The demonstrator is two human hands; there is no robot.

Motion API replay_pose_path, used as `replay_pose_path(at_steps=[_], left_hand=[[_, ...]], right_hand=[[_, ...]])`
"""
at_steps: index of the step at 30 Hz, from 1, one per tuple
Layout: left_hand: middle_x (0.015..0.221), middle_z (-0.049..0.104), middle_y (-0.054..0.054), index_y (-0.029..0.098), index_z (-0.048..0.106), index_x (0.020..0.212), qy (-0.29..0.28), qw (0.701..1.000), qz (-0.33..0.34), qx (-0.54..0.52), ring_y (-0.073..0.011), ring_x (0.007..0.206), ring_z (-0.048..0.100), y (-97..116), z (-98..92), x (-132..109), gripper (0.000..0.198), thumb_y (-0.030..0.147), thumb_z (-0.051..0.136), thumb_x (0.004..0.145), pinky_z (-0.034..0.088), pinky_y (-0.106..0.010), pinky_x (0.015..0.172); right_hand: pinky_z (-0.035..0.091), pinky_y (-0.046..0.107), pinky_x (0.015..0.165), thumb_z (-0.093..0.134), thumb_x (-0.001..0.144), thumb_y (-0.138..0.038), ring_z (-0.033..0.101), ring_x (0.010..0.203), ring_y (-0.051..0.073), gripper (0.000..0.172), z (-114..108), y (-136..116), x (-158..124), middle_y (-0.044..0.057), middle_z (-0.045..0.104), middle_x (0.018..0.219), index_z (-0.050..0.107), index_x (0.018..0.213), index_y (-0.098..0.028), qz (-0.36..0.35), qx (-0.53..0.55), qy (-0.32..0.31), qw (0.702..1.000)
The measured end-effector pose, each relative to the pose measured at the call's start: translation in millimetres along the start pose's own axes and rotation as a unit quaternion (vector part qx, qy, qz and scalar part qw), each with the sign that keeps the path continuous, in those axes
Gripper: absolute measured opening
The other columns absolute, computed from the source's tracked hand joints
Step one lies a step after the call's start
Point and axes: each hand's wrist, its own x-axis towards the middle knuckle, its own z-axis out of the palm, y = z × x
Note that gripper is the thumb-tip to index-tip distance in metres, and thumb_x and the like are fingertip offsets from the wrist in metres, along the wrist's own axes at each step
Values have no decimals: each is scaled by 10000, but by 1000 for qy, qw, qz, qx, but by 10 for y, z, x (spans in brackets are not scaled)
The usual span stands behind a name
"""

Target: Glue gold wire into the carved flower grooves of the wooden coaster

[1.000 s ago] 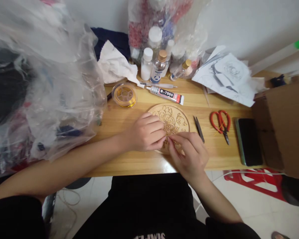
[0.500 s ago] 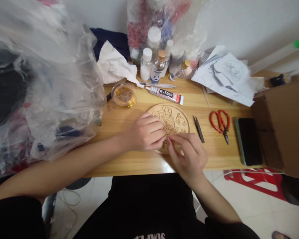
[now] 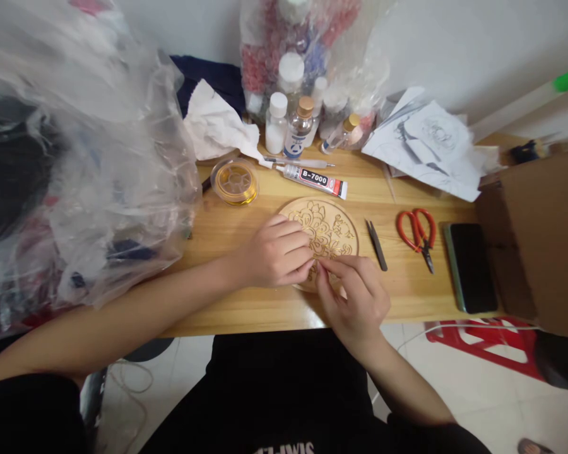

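Note:
A round wooden disc (image 3: 332, 224) with a carved flower pattern lies on the wooden table (image 3: 246, 296). My left hand (image 3: 277, 253) rests on the disc's left part with its fingers curled and pressed down on it. My right hand (image 3: 357, 299) is at the disc's near edge, thumb and forefinger pinched together on the pattern. What they pinch is too small to make out.
Tweezers (image 3: 376, 244), red scissors (image 3: 417, 232) and a dark phone (image 3: 471, 267) lie to the right, beside a cardboard box (image 3: 539, 239). A glue tube (image 3: 316, 179), a gold wire spool (image 3: 235, 180), small bottles (image 3: 297, 126), papers (image 3: 430, 148) and large plastic bags (image 3: 85, 157) crowd the back and left.
My right hand has crept slightly left and nearer along the disc's edge. The left hand and the disc stay put.

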Motion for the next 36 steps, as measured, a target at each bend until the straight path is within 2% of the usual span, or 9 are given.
replay_pose_path(at_steps=[15, 20, 24, 28, 36], left_hand=[[683, 604, 2, 184, 581, 675, -26, 1000, 9, -11, -138, 682, 494, -11, 8, -9, 182, 221, 518, 841, 371, -303, 659], [723, 622, -11, 171, 599, 719, -67, 997, -1, -36, -153, 721, 519, -2, -15, 9, 150, 212, 514, 835, 392, -322, 692], [740, 630, -21, 166, 603, 746, -73, 996, -23, -48, -165, 732, 539, 10, -48, 34, 117, 204, 517, 815, 404, -337, 691], [759, 643, -21, 178, 607, 752, -85, 995, -19, -47, -171, 748, 555, 1, -50, 37, 101, 195, 522, 803, 412, -344, 697], [812, 654, -25, 180, 607, 761, -96, 994, -11, -59, -193, 772, 564, -19, -52, 30, 58, 195, 554, 780, 419, -369, 697]], right_hand=[[513, 307, 670, 644, 748, -69, 603, 774, 163, 239, -51, 70, -77, 53, 658, 843, 603, 960, -172, 8, 20, -23, 1000], [490, 297, 646, 652, 759, -75, 569, 737, 155, 203, -71, 212, -108, 55, 651, 824, 618, 937, -167, -15, 10, -48, 999], [469, 296, 635, 667, 756, -101, 567, 725, 156, 166, -89, 382, -91, 56, 655, 807, 632, 910, -153, -58, -3, -70, 996], [449, 297, 637, 654, 770, -127, 565, 715, 146, 153, -108, 517, -64, 40, 660, 815, 637, 916, -169, -72, -3, -100, 992], [440, 300, 651, 678, 754, -136, 570, 744, 150, 216, -63, 578, -92, 38, 667, 852, 605, 951, -181, -74, 1, -110, 991]])
